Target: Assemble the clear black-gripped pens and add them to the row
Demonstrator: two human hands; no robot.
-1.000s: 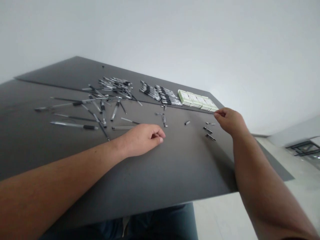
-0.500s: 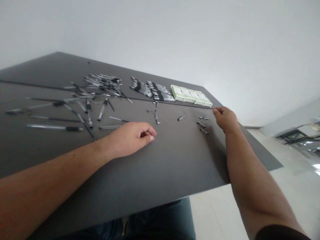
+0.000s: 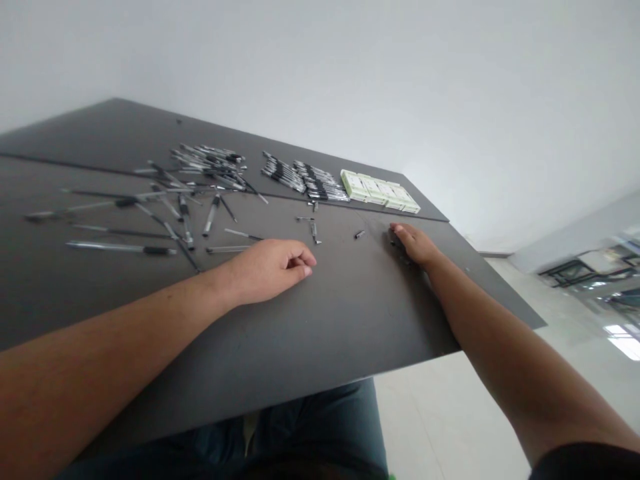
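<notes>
My left hand (image 3: 275,267) rests on the grey table, its fingers loosely curled and the thumb slightly apart. Nothing shows in it. Just beyond it lie a few small pen caps (image 3: 313,231) and a clear pen tube (image 3: 227,249). My right hand (image 3: 415,245) is low over the table on the right, above some small dark pen pieces (image 3: 406,260) that it partly covers. Its fingers are mostly hidden, so its grip cannot be made out. Between the hands lies a single small cap (image 3: 359,235).
Loose pens and refills (image 3: 185,220) are strewn over the left side, with a heap of pens (image 3: 210,163) behind them. Two sets of lined-up pens (image 3: 320,181) lie beside pale green boxes (image 3: 377,190) at the back. A tiny piece (image 3: 467,269) lies near the table's right edge.
My right hand has moved left and down from the table's right edge to the small pen pieces. My left hand has stayed about where it was. The view has shifted slightly.
</notes>
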